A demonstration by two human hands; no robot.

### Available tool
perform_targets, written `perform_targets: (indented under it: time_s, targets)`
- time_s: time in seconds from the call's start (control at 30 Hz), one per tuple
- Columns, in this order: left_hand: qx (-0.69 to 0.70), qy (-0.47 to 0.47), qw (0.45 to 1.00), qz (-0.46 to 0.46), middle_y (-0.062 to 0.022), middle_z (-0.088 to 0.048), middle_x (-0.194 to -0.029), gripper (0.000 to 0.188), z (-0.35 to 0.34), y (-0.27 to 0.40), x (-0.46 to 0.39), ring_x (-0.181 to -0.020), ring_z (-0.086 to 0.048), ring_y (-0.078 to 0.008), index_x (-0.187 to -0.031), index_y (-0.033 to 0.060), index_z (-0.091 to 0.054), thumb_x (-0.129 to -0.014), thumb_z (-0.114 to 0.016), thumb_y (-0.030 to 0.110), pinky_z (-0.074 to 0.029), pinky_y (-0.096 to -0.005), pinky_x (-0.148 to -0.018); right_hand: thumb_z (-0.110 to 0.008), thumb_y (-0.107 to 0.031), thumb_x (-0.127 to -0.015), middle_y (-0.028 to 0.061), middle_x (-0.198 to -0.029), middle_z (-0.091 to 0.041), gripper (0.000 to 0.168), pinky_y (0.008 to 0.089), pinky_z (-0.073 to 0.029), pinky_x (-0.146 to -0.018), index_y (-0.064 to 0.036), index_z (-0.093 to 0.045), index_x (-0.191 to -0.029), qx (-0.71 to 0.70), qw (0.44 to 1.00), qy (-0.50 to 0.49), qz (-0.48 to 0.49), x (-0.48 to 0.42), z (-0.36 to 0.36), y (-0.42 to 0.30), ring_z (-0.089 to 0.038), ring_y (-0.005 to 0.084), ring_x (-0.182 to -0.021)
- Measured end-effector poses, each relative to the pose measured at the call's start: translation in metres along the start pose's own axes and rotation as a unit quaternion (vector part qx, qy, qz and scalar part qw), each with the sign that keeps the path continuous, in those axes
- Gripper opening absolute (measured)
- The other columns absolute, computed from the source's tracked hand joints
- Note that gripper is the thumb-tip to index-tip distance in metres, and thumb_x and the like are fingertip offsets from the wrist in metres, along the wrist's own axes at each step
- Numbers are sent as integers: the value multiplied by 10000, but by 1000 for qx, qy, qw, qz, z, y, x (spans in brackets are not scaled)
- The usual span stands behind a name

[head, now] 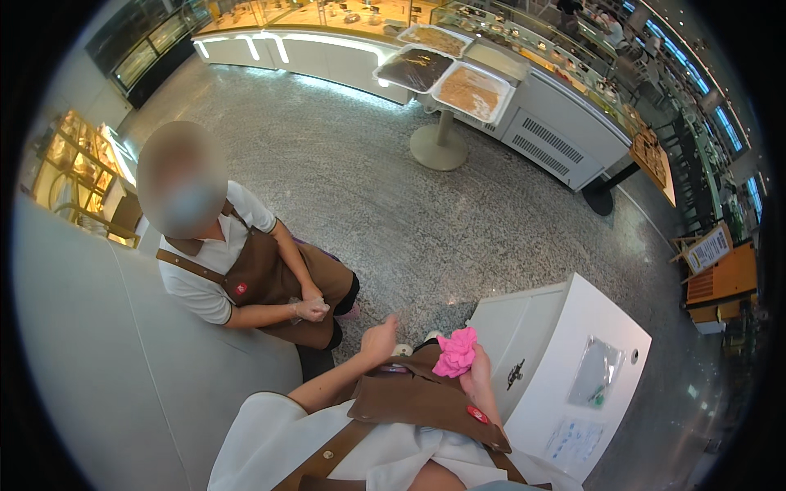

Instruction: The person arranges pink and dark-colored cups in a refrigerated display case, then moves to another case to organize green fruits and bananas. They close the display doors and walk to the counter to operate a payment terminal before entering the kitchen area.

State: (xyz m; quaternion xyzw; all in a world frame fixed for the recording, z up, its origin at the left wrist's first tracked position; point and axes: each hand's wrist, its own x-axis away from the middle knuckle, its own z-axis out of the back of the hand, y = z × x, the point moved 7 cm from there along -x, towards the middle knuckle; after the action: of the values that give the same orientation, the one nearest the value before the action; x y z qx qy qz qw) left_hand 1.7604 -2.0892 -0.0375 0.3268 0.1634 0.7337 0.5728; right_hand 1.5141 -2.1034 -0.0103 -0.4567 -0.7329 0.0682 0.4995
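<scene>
A bunched pink cloth [455, 353] is gripped in my right hand [478, 374], in front of my brown apron [408, 398]. Its folds cover part of my fingers. My left hand [379, 339] is raised at the left of the apron, its fingers extended and nothing visible in it. Between the two hands, the tips of my shoes show beyond the apron's lower part. Right of the cloth stands a white cabinet [522, 350] with a dark lock or handle on its side.
A co-worker [258, 258] in a brown apron stands close on the left, hands together, with a clear glove. Trays of food [473, 92] rest on a pedestal table [439, 147] by the display counter [552, 123]. A plastic sleeve [594, 371] lies on the cabinet top.
</scene>
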Motion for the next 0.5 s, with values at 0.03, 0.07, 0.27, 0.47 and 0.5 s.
perform_targets:
  time_s: [0.03,0.07,0.27,0.47,0.5]
  targets:
    - [10,-8,999,40,-239,-627,-754,168,0,-13,-2,-742,-609,-446,-1026,60,-470,-910,-479,181,-450,-544,-646,-406,-196,-968,123,-1080,-611,304,372,-486,-888,24,-536,-1132,11,1000,4,-5,-21,1,0,-603,235,-999]
    - [21,-19,996,80,-248,-627,-780,173,-3,-25,-3,-767,-609,-447,-1033,54,-466,-911,-476,177,-449,-542,-659,-406,-198,-967,123,-1070,-615,304,372,-493,-875,23,-539,-1127,21,1000,10,-11,-42,3,-1,-608,230,-987]
    - [132,42,971,196,-263,-614,-914,160,-40,-126,-47,-892,-582,-461,-1035,51,-471,-910,-448,146,-457,-514,-739,-398,-222,-971,132,-1083,-624,327,395,-488,-893,10,-526,-1163,116,993,-22,-29,-168,-10,-48,-617,262,-983]
    - [2,0,948,319,-262,-637,-987,219,-34,-229,-93,-959,-611,-408,-917,22,-648,-815,-534,179,-477,-470,-853,-417,-237,-963,131,-1091,-622,343,415,-512,-861,12,-535,-1167,79,994,-42,-58,-295,-99,-111,-618,261,-993]
    - [27,-7,946,322,-260,-643,-973,211,-27,-213,-119,-955,-616,-401,-879,23,-661,-816,-532,177,-480,-464,-852,-421,-240,-962,131,-1091,-622,345,411,-514,-859,13,-537,-1167,96,993,-35,-52,-310,-110,-131,-619,261,-993]
